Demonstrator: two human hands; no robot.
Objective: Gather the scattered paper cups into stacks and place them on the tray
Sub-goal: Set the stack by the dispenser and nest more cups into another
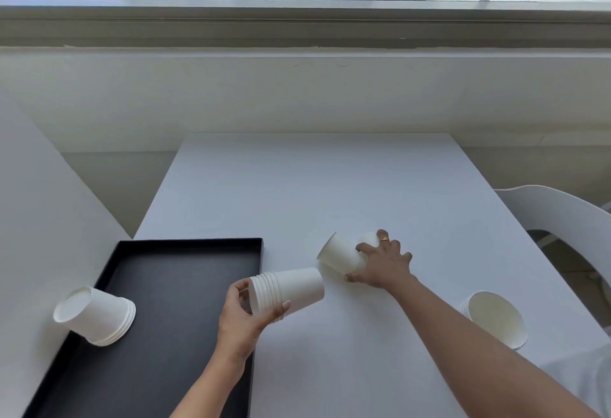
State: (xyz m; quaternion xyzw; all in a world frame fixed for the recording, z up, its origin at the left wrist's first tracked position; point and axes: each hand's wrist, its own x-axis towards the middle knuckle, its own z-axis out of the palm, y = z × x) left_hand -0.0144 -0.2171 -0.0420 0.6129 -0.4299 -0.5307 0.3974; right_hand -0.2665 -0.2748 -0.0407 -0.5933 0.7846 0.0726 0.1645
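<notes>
While the left hand (pixel 244 312) curls its fingers and thumb round the rim end of a held stack (pixel 291 290) of white paper cups, turned on its side above the seam between tray and table, the right hand (pixel 383 265) reaches further out over the white table (pixel 330 186). Its thumb and forefinger pinch the base end of a loose cup (pixel 339 255), which tilts with its mouth up and to the left. The other fingers are spread, one of them bearing a gold ring (pixel 384 238). A second cup (pixel 368 238) sits just behind those fingers, mostly hidden by them.

On the black tray (pixel 185 285), at the near left corner of the table, a tray stack (pixel 96 317) rests by the left rim with its base toward the camera. Whether it stands upside down or leans, I cannot tell. A right-side stack (pixel 496 318) sits near the table's right edge, mouth open toward the camera, just beside the right forearm and apart from the other cups.

A white chair (pixel 562 219) stands off the right side. A white panel (pixel 39 202) rises on the left. A window ledge (pixel 297 27) runs across the far wall.
</notes>
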